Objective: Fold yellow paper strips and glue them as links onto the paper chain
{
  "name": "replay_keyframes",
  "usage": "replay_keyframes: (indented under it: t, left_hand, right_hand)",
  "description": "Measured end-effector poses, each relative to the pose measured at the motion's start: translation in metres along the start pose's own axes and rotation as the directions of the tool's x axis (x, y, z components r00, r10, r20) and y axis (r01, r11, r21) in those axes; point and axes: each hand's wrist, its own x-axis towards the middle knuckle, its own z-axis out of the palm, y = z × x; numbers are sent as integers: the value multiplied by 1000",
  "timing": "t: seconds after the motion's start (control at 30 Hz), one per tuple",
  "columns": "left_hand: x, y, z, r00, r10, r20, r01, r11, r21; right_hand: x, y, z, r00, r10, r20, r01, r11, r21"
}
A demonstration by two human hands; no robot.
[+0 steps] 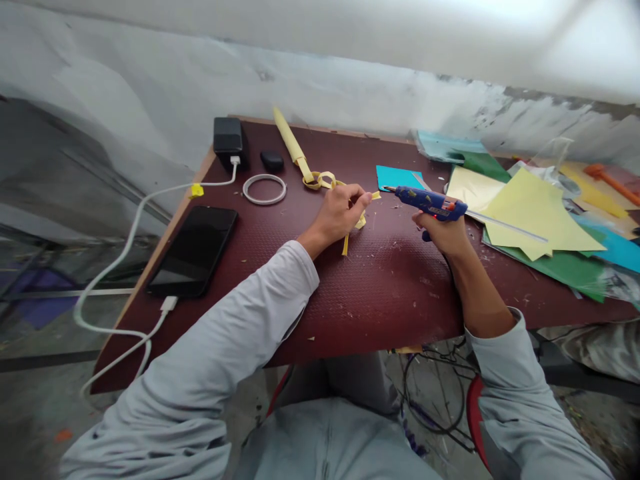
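My left hand (340, 212) is closed on a yellow paper strip (376, 196), whose short end sticks out past the fingertips. From under that hand a yellow paper chain (327, 179) of linked loops runs up and left to a rolled yellow paper piece (290, 137). Another strip end hangs below the palm. In my right hand (445, 230) is a blue hot glue gun (430, 202), a clear glue stick (510, 227) poking from its back. Its nozzle points left, close to the strip's end; whether they touch I cannot tell. A small red light glows on the gun.
A teal paper square (399, 177) lies behind the gun's nozzle. Yellow and green sheets (540, 210) pile up at right, near an orange tool (613, 183). At left are a tape ring (265, 189), a black power adapter (229, 141), and a phone (194, 250) on a white cable (131, 247).
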Motion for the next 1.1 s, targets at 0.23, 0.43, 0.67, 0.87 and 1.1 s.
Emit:
replay_keyframes:
  t: [0.23,0.43,0.67,0.87,1.1]
  left_hand:
    - [0,-1,1,1000,-2,-3,2,1000,-5]
    - [0,-2,1,1000,-1,-5,1,1000,5]
    - [0,3,0,1000,3,-2,-3,1000,20]
    - [-2,5,0,1000,15,-13,-14,998,54]
    - [-1,3,0,1000,6,-11,-5,998,66]
  right_hand:
    - [1,-4,-2,997,-52,58,54,998,-37]
    - [1,-8,-3,987,-99,128,106,993,-52]
    - [0,0,-4,986,-81,143,95,991,-95]
    - [-1,-3,-4,984,-80,157,98,989,-108]
    - [0,-15,-9,967,-116,227,155,975,-161]
